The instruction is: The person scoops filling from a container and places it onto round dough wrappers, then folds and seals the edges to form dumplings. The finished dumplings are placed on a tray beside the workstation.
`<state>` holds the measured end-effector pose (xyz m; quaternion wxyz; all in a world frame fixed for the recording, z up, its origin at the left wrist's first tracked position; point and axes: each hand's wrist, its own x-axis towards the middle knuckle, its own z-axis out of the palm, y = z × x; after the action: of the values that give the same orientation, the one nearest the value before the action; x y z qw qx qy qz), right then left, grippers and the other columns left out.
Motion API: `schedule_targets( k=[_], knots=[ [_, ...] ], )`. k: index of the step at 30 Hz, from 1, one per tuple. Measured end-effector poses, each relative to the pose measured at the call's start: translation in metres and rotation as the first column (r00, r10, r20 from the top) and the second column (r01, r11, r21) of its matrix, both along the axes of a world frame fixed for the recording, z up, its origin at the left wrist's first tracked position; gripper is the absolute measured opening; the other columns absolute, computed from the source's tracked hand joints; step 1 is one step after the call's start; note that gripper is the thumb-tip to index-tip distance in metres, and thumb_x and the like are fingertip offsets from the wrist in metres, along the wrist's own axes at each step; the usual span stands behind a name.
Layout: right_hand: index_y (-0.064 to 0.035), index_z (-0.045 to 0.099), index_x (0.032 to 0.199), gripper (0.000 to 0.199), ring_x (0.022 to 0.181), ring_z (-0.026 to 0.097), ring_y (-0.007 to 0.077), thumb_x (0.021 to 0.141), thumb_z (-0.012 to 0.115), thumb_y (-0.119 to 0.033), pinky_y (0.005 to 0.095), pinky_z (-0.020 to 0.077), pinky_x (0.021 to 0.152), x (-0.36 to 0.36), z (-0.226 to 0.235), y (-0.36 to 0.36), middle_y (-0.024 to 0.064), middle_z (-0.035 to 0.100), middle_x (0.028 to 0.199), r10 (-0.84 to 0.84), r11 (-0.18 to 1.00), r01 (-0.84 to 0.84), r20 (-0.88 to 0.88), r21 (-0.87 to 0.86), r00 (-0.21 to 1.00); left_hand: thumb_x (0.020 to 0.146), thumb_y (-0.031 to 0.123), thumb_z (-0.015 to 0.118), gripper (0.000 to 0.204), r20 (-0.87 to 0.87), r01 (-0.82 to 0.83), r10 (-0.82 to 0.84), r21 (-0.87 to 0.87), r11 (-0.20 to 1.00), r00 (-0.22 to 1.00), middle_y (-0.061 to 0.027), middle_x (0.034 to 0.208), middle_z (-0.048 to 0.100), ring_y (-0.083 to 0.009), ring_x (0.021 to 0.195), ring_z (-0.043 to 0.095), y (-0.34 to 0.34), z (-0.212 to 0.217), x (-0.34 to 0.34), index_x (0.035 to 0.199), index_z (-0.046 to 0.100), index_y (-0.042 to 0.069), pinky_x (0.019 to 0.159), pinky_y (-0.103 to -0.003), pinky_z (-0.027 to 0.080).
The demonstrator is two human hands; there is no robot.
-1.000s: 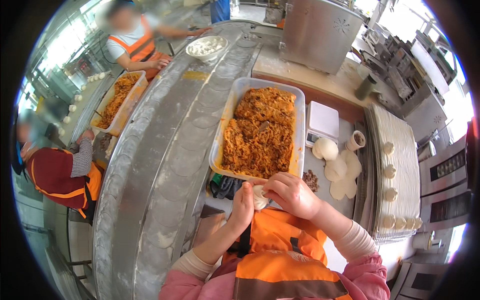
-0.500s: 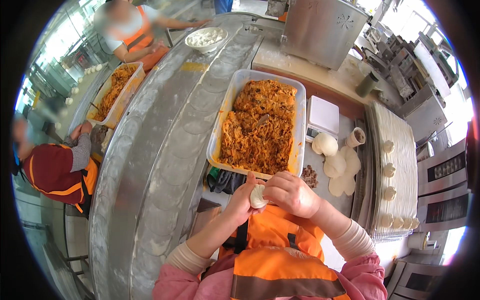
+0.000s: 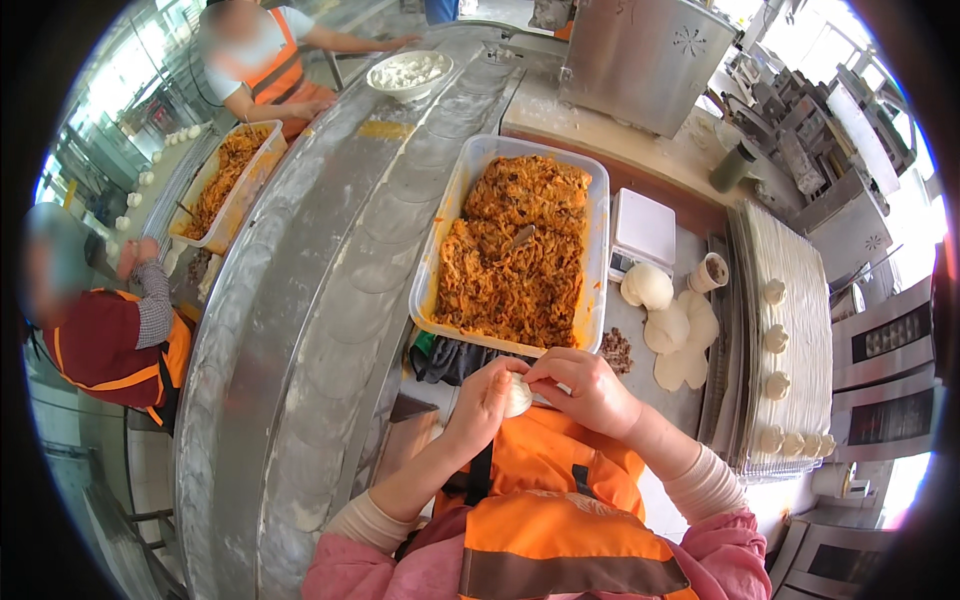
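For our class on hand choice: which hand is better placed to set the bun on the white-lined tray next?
Probably the right hand: it is nearer the white-lined tray on the person's right and also touches the bun; the left hand, cupping it, is farther away.

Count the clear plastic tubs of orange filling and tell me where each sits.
2. One tub is just beyond the left hand and right hand; another tub is at upper left, across the metal counter. Others could be hidden.
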<state>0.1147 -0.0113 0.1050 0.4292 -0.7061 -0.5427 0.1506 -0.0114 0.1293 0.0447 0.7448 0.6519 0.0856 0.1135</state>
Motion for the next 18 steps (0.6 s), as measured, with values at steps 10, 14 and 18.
schedule_targets(
  k=[10,14,18],
  knots=[
    [-0.0024,0.066,0.093,0.021,0.077,0.063,0.0303,0.074,0.073,-0.001,0.0374,0.052,0.066,-0.003,0.004,-0.003,0.0113,0.063,0.087,0.119,0.979,-0.136,0.122,0.149,0.985,0.092,0.068,0.036,0.065,-0.228,0.044,-0.317,-0.747,0.663,0.921,-0.0057,0.066,0.058,-0.0168,0.049,0.059,0.003,-0.002,0.005,0.092,0.057,0.006,0.037,-0.024,0.038],
    [-0.0023,0.065,0.095,0.023,0.077,0.061,0.0306,0.074,0.075,-0.003,0.0381,0.0509,0.066,-0.002,0.001,-0.007,0.011,0.062,0.089,0.157,0.977,-0.173,0.127,0.128,0.979,0.093,0.065,0.034,0.063,-0.241,0.05,-0.383,-0.789,0.613,0.892,-0.0065,0.067,0.057,-0.0194,0.048,0.057,-0.002,-0.003,0.005,0.096,0.056,0.007,0.037,-0.027,0.038],
    [-0.0021,0.063,0.094,0.024,0.076,0.06,0.0286,0.074,0.077,-0.007,0.037,0.05,0.068,-0.005,-0.001,-0.011,0.01,0.061,0.088,0.1,0.987,-0.131,0.284,0.092,0.954,0.093,0.066,0.035,0.064,-0.185,0.008,-0.244,-0.781,0.625,0.952,-0.0069,0.069,0.059,-0.0184,0.053,0.06,-0.018,-0.015,0.004,0.094,0.057,0.005,0.04,-0.026,0.041]
  ],
)
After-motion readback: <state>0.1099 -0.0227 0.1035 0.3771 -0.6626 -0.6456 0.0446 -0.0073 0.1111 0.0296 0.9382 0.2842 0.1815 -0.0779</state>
